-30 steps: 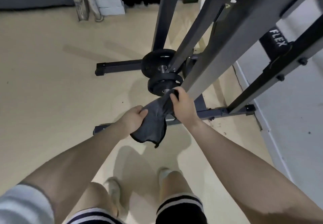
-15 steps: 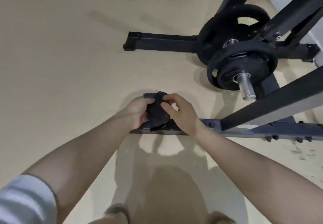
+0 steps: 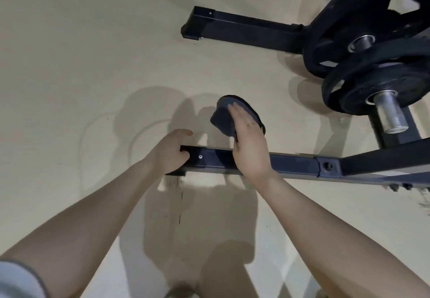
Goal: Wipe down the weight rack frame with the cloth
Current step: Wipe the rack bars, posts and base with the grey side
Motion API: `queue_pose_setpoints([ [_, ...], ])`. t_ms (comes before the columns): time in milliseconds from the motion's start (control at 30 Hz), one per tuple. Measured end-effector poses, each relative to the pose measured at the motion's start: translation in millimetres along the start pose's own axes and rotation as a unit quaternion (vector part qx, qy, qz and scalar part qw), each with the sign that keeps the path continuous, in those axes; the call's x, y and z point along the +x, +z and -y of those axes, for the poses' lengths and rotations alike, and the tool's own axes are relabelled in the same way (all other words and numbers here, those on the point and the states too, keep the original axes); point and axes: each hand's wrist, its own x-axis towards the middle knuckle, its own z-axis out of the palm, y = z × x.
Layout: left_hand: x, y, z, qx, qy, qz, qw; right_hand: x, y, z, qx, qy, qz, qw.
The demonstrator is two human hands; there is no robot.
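head view is looking down at the floor point(image 3: 69, 65), where the near base bar point(image 3: 293, 164) of the weight rack frame is lying left to right across the middle of the scene. the left hand point(image 3: 169, 152) is gripping the bar's left end, fingers curling round the end cap as if steadying it. the right hand point(image 3: 250, 144) is hovering over the bar just to the right of the left hand, its fingers lying fairly straight along a dark cloth point(image 3: 224, 118); the cloth is bunching under the palm and sticking out toward the far side, and whether the thumb is pinching it from beneath is hidden.

the relation that matters here: the bar's long axis is running left-right, and the cloth is sitting above and slightly beyond it, pointing away from the person, so it is crossing the bar rather than lying along it. the right hand is already nearest the stretch still to be wiped, with the bare bar extending to the right toward the bolted joint point(image 3: 327, 166). judging from this, the next move is likely bringing the cloth down onto the bar's top face and sliding it along that axis.

further right, weight plates point(image 3: 353, 88) are hanging on a steel peg point(image 3: 391, 114), and a second base bar point(image 3: 244, 30) is lying at the far side.
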Motion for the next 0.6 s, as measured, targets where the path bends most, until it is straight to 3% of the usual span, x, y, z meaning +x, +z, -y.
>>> queue_pose_setpoints([
  [33,3,2,11,0.067,0.015,0.025,0.997,-4,11,-2,-0.071,-0.036,0.087,0.993],
  [100,6,11,27,0.152,0.036,0.075,0.985,-21,36,-4,-0.196,-0.066,0.305,0.93],
  [133,9,16,32,0.177,0.048,0.087,0.979,-28,45,-7,-0.211,-0.056,0.365,0.905],
  [167,12,20,36,0.198,0.062,0.089,0.974,-34,51,-9,-0.197,-0.044,0.366,0.908],
  [233,18,21,39,0.229,0.08,0.075,0.967,-30,59,-11,-0.078,0.009,0.228,0.97],
  [300,23,17,38,0.253,0.086,0.064,0.961,-16,74,-12,-0.024,0.069,0.181,0.981],
  [467,24,16,23,0.272,0.043,0.067,0.959,-9,104,-20,-0.144,0.048,0.224,0.963],
  [600,25,15,19,0.263,0.044,0.066,0.962,-13,82,-61,-0.219,0.081,0.155,0.96],
])
